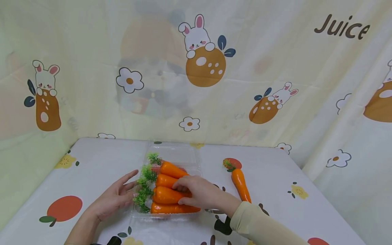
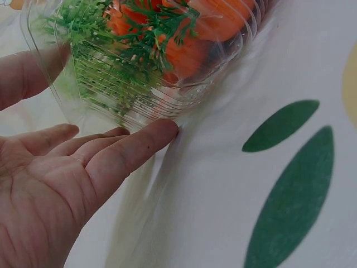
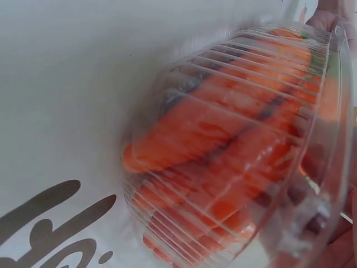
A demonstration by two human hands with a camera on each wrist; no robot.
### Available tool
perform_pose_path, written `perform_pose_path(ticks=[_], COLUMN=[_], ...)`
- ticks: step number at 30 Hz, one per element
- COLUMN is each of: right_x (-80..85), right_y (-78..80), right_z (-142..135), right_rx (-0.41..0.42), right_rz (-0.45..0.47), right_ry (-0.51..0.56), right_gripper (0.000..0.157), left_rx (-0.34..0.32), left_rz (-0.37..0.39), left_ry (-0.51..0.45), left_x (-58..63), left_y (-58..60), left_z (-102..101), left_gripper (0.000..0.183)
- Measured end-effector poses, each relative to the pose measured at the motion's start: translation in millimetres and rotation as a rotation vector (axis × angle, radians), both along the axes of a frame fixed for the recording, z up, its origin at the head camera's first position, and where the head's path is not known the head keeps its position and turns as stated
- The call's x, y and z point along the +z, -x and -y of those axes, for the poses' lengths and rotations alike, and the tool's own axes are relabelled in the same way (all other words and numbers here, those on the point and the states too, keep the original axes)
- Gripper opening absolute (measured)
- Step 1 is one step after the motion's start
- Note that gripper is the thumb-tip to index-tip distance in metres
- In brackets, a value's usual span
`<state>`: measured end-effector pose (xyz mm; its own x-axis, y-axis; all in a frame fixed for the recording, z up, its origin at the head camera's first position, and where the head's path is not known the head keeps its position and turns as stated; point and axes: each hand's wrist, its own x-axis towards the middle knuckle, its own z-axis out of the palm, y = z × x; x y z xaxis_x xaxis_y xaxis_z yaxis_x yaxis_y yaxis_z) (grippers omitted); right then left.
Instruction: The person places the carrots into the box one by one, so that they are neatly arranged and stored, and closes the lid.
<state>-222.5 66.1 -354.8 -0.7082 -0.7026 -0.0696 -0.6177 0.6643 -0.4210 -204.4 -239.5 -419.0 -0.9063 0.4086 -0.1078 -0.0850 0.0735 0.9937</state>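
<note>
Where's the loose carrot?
In the head view, the loose carrot lies on the tablecloth, right of the clear container, its leafy top over a red fruit print.

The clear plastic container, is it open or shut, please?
The container is open: its transparent lid is folded back behind orange green-topped carrots.

The right sleeve (image 1: 264, 223) is plain pale cream, creased, and ends behind the bare right hand (image 1: 200, 191). The left hand (image 1: 114, 197) is bare.
</note>
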Motion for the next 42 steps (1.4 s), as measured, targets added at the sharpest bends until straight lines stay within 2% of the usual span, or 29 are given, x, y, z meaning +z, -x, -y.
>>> perform_pose_path(ticks=[8, 20, 25, 32, 37, 42], right_x=[0.5, 12.5, 12.8, 9.8, 8.0, 4.2], right_y=[1.1, 4.4, 6.6, 10.3, 12.1, 14.6], right_z=[-6.8, -31.3, -43.5, -70.4, -91.4, -111.9], right_rx=[-0.030, -0.078, -0.060, -0.097, -0.163, -0.267], right_rz=[0.038, 0.081, 0.032, -0.056, -0.103, -0.119], right_ry=[0.036, 0.143, 0.184, 0.247, 0.293, 0.307], right_gripper=[0.032, 0.030, 0.031, 0.033, 0.031, 0.030], left_rx=[0.005, 0.029, 0.021, 0.018, 0.016, 0.019], left_rz=[0.002, 0.019, 0.008, 0.001, -0.002, 0.005], left_ry=[-0.001, 0.040, 0.038, 0.034, 0.038, 0.040], left_x=[-1.2, -1.1, -1.3, -1.0, -1.0, -1.0], left_y=[0.4, 0.5, 0.4, -0.1, -0.3, -0.7], left_z=[-0.2, -0.3, -0.4, -0.3, -0.2, -0.1], left_gripper=[0.090, 0.089, 0.089, 0.089, 0.088, 0.088])
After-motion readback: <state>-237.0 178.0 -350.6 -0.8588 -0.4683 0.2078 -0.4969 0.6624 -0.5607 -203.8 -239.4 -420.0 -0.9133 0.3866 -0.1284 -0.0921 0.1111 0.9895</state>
